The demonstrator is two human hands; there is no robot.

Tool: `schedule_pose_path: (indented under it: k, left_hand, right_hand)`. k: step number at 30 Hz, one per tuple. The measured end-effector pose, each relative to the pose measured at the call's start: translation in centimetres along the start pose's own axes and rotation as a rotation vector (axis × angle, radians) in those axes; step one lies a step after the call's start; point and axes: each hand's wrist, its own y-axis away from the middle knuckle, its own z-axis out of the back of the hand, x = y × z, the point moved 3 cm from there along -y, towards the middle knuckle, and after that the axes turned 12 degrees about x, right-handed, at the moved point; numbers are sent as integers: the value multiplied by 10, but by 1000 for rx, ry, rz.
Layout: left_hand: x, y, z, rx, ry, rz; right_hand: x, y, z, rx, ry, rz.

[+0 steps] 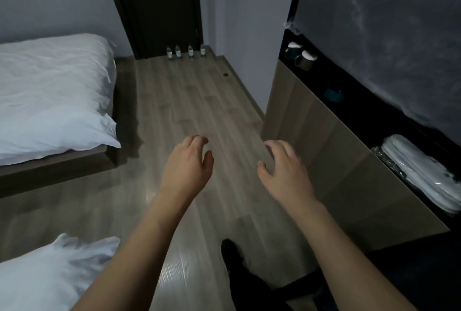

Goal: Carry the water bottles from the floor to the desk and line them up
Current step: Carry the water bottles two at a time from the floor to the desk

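Several small clear water bottles (185,52) with white labels stand upright in a row on the wood floor at the far end of the room, in front of a dark door. My left hand (188,164) and my right hand (283,168) are held out in front of me at mid-frame, far short of the bottles. Both are empty, palms down, fingers apart and slightly curled. The desk (331,151) runs along the right wall, its light wood side panel just right of my right hand.
A bed with white bedding (50,96) lines the left side, and a second white pillow (50,270) lies at lower left. On the desk's dark top are mugs (303,57), a teal object (333,93) and packed white items (421,173). My dark shoe (230,252) is on the floor.
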Motion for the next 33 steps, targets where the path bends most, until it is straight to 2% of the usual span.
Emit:
schedule_pose_path:
  k: [6,12,15,24,33]
  left_hand:
    - [22,-97,-7,-5,-18,-6]
    - [43,-222,18,13,-94,-11]
    - [59,-277,36,-35,-93,15]
    - [111,-381,45,-76,-20,90]
    - [206,-513,61,-46,-37,97]
  right_hand:
    - [-11,-105,-14,4,-43,23]
    - [-3,-234,-10,-1,-85,43]
    - [10,-295,-7,4,-95,91]
    - [31,-417,-25,54,-66,117]
    - [74,-569,-68,64,-50,117]
